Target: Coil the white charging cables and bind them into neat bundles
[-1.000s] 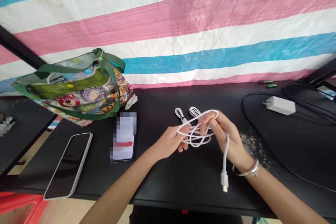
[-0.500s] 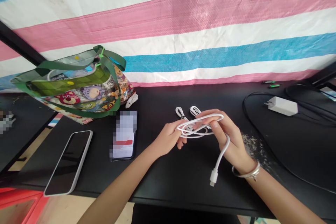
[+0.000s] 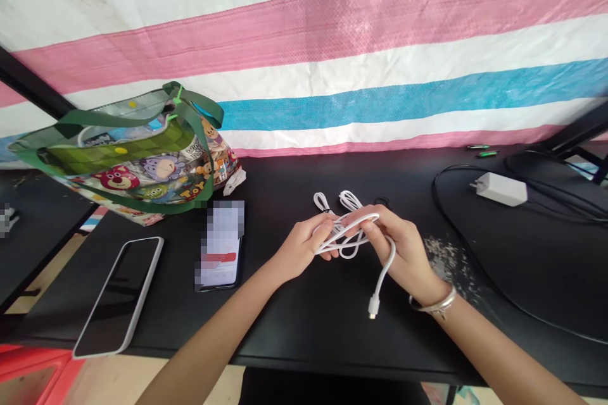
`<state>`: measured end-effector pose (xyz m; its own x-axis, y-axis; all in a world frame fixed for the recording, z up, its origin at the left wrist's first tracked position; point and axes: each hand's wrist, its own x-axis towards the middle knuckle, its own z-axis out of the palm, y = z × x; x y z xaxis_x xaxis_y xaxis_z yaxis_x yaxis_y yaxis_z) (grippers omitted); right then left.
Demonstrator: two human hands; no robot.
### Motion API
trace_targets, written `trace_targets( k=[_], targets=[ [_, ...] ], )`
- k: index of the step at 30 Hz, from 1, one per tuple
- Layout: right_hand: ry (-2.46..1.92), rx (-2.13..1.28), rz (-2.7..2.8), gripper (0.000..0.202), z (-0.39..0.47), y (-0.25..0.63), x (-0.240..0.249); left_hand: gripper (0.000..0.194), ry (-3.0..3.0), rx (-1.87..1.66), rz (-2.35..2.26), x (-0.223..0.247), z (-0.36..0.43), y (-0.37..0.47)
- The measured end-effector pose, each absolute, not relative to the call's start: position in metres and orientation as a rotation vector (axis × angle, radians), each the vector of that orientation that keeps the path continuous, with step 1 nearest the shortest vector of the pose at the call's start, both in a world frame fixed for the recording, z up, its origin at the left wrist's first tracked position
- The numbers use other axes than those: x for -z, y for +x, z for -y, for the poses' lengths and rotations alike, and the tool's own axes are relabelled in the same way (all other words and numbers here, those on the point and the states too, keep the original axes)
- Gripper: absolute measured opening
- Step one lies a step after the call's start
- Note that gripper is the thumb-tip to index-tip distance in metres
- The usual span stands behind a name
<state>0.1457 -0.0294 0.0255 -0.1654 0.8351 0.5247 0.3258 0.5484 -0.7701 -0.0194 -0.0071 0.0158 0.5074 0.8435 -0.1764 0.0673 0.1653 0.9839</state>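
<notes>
Loops of a white charging cable (image 3: 349, 226) stretch between my two hands above the black table. My left hand (image 3: 304, 243) pinches the left end of the loops between thumb and fingers. My right hand (image 3: 399, 240), with a silver bangle at the wrist, grips their right end. From it a short length hangs down to a white plug (image 3: 373, 307) with a metal tip. Just behind my hands lie two more bundled white cables, a left one (image 3: 320, 201) and a right one (image 3: 350, 199); their near parts are hidden. A dark ring-shaped item (image 3: 382, 202) shows behind my right hand.
Left of my hands lie a lit phone (image 3: 221, 247) and a white-rimmed phone (image 3: 118, 297). A character-print bag (image 3: 142, 168) with green handles stands behind them. A white power adapter (image 3: 501, 188) and black cords (image 3: 468, 253) are at right. A striped sheet (image 3: 332, 31) hangs behind.
My hands have come closer together, and the cable loops are flatter and narrower. My right hand has shifted left, with the hanging plug. The view has moved slightly.
</notes>
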Motion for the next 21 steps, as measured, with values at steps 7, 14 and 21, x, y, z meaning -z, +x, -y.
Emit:
trace_targets(
  k=[7,14,21],
  targets=[
    [-1.039,-0.488,1.54,0.03,0.031,0.149,-0.026,0.044,1.188,-0.897,-0.952,-0.016,0.004,-0.02],
    [-1.005,-0.711,1.237,0.027,0.027,0.151,-0.027,0.039,1.025,-1.136,-1.024,-0.021,-0.002,-0.025],
    [-0.935,-0.796,0.978,0.037,0.017,0.158,-0.042,0.034,1.032,-1.216,-1.047,-0.022,-0.005,-0.028]
  ],
)
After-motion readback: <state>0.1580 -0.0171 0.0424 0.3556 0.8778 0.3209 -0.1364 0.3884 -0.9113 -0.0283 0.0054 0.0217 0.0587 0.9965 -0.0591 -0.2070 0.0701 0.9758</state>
